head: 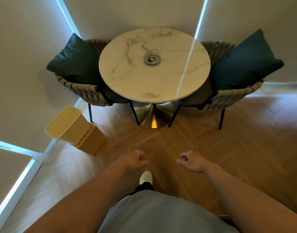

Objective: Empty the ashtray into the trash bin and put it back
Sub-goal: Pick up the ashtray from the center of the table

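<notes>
**Ashtray task: nothing yet begun**

The marble table (154, 78) is shown at upper centre, the trash bin (67, 125) at left. The ashtray (152, 59), unemptied, rests mid-table. Left hand (136, 160) and right hand (191, 163) are loosely curled, empty.

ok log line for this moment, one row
stage: approach | ashtray: on table, not emptied | trash bin: floor, left of table | left hand: empty | right hand: empty

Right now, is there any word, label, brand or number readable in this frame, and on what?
None readable.
Bin: dark specks along one edge, too small to tell whether they are print.
Ashtray, table, cushions: no text shows.
</notes>
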Demonstrator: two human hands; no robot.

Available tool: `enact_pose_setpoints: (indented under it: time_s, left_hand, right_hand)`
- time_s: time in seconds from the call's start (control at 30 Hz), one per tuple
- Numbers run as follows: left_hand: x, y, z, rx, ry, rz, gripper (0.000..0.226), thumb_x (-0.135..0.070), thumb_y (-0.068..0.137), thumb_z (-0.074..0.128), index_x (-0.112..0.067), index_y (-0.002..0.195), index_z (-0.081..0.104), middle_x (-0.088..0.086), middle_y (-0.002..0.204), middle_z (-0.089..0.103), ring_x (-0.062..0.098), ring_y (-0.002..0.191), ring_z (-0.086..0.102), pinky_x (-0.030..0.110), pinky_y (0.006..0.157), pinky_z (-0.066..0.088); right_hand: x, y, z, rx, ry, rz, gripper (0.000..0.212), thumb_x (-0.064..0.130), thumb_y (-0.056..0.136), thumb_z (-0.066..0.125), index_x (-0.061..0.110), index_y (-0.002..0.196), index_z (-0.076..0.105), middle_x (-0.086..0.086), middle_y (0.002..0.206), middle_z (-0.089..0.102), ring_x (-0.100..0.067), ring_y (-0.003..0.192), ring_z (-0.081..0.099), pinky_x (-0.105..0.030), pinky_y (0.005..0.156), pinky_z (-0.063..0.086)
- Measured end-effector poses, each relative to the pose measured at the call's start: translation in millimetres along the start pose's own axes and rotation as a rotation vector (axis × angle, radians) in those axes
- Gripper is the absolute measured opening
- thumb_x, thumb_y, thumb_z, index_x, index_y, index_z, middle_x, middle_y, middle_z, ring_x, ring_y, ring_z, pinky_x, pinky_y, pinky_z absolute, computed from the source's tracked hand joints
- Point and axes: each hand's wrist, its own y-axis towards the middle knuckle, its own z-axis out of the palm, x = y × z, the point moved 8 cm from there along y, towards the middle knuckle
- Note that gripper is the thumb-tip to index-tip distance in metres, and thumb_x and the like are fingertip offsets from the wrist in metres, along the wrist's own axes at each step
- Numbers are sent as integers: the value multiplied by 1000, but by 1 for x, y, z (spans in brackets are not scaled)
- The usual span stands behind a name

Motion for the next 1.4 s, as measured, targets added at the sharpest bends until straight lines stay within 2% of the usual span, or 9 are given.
enact_pose_setpoints:
  time_s: [0.1, 0.3, 0.53, 0.73, 0.97, 1.17, 1.4]
  left_hand:
    - [13, 24, -31, 9, 22, 10, 29, -39, 93, 60, -21, 115, 62, -5, 107, 60, 11, 97, 57, 26, 81, 46]
    - [34, 61, -84, -12, 57, 33, 25, -41, 92, 59, -25, 111, 62, -4, 109, 62, 10, 96, 58, 31, 85, 50]
    - [38, 93, -111, 18, 32, 50, 23, -45, 91, 59, -31, 108, 61, -7, 108, 62, 7, 94, 57, 30, 83, 50]
    - [34, 124, -134, 23, 24, 10, 31, -46, 91, 59, -27, 115, 61, -3, 115, 62, 10, 98, 58, 32, 88, 50]
    - [8, 177, -183, -8, 23, -45, 35, -45, 91, 58, -22, 118, 62, 0, 117, 63, 15, 102, 59, 37, 92, 51]
    - [-25, 220, -225, -58, -11, -50, 32, -44, 91, 59, -20, 113, 63, 2, 115, 64, 15, 98, 60, 31, 89, 50]
    - [-60, 260, -251, -59, -45, -87, 38, -42, 92, 59, -16, 120, 61, 5, 120, 62, 18, 103, 59, 33, 93, 49]
  right_hand:
    - [27, 27, -20, -25, 2, -10, 59, 48, 95, 56, 13, 142, 49, -8, 135, 59, -20, 119, 58, -33, 97, 49]
    - [73, 63, -46, -46, 10, -20, 58, 47, 96, 55, 15, 143, 47, -7, 137, 58, -22, 125, 55, -40, 104, 47]
    - [88, 97, -74, -30, -12, -8, 59, 48, 95, 56, 14, 143, 48, -8, 138, 58, -22, 125, 54, -34, 100, 47]
    - [99, 129, -105, -10, -55, -17, 60, 48, 96, 52, 11, 142, 49, -11, 137, 58, -25, 128, 52, -39, 105, 46]
    - [110, 184, -164, 10, -86, -37, 60, 47, 96, 55, 9, 142, 50, -10, 136, 59, -24, 127, 53, -36, 105, 46]
    - [115, 224, -219, 32, -118, -61, 61, 50, 96, 53, 10, 141, 49, -11, 134, 59, -26, 122, 56, -32, 100, 45]
    - [117, 260, -276, 56, -163, -91, 62, 51, 96, 52, 10, 143, 48, -12, 140, 57, -28, 125, 55, -35, 103, 43]
